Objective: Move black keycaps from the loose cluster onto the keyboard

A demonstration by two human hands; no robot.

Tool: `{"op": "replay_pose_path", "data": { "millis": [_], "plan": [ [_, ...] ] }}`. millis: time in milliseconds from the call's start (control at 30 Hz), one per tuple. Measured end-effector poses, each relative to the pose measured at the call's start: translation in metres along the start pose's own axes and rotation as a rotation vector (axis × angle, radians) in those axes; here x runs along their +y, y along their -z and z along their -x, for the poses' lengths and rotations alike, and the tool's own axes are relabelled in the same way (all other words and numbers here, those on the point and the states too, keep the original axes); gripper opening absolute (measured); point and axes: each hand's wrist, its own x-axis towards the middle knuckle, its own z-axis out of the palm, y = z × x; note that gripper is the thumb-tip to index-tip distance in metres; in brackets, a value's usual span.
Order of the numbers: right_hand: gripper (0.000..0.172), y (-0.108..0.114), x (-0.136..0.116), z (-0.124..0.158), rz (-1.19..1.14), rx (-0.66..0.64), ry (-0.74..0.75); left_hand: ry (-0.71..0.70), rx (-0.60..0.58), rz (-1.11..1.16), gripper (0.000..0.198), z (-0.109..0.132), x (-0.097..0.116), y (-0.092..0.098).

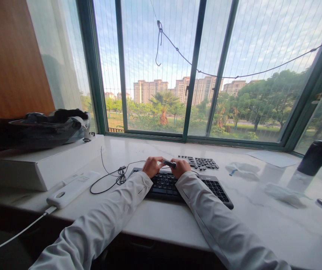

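Note:
Both arms in white sleeves reach over a black keyboard point(214, 187) on the white windowsill desk point(163, 217). My left hand point(152, 166) and my right hand point(180, 167) are closed together above the keys, both gripping a small dark elongated object point(169, 162) between them. Just behind the hands lie several loose black keycaps point(202, 162) set out in rows on the desk.
A tangled black cable point(118, 177) lies left of the keyboard. A white power strip point(72, 188), a white box point(37, 167) and a dark bag point(34, 129) sit at left. A clear bottle with a black cap point(310, 161), paper and a phone are at right.

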Motion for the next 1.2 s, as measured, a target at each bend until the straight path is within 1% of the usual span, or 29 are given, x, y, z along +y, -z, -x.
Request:
{"op": "replay_pose_path", "data": {
  "millis": [133,300,467,600,700,767,867,967,1033,1133,1200],
  "plan": [
    [0.032,0.001,0.0,0.001,-0.014,0.011,-0.012,-0.008,0.002,0.037,0.029,0.0,0.002,0.0],
    [0.028,0.002,0.002,0.002,-0.003,0.001,0.006,0.047,-0.039,0.117,0.032,0.0,0.003,0.0],
    [0.03,0.004,0.003,0.002,-0.003,0.009,0.026,0.069,-0.035,0.165,0.029,-0.002,0.003,0.003],
    [0.034,0.006,0.002,0.003,0.012,0.001,0.021,0.083,-0.019,0.141,0.028,-0.002,0.004,0.004],
    [0.032,0.011,0.003,0.003,0.06,-0.014,0.03,0.04,0.005,0.072,0.024,-0.002,0.004,0.005],
    [0.029,0.019,0.008,0.003,0.112,-0.027,0.014,-0.002,0.035,0.023,0.021,-0.001,0.003,0.004],
    [0.03,0.036,0.026,0.005,0.193,-0.026,-0.038,-0.058,0.069,-0.009,0.02,-0.001,0.001,0.004],
    [0.029,0.055,0.057,0.009,0.284,-0.017,-0.051,-0.082,0.071,-0.023,0.02,-0.001,0.0,0.004],
    [0.029,0.063,0.079,0.015,0.329,0.0,-0.097,-0.079,0.059,-0.034,0.019,0.0,0.001,0.003],
    [0.032,0.064,0.106,0.025,0.316,0.028,-0.233,-0.069,0.035,-0.054,0.019,0.0,0.001,0.003],
    [0.032,0.061,0.118,0.029,0.275,0.031,-0.324,-0.068,0.026,-0.071,0.02,0.0,0.002,0.003]
  ]
}}
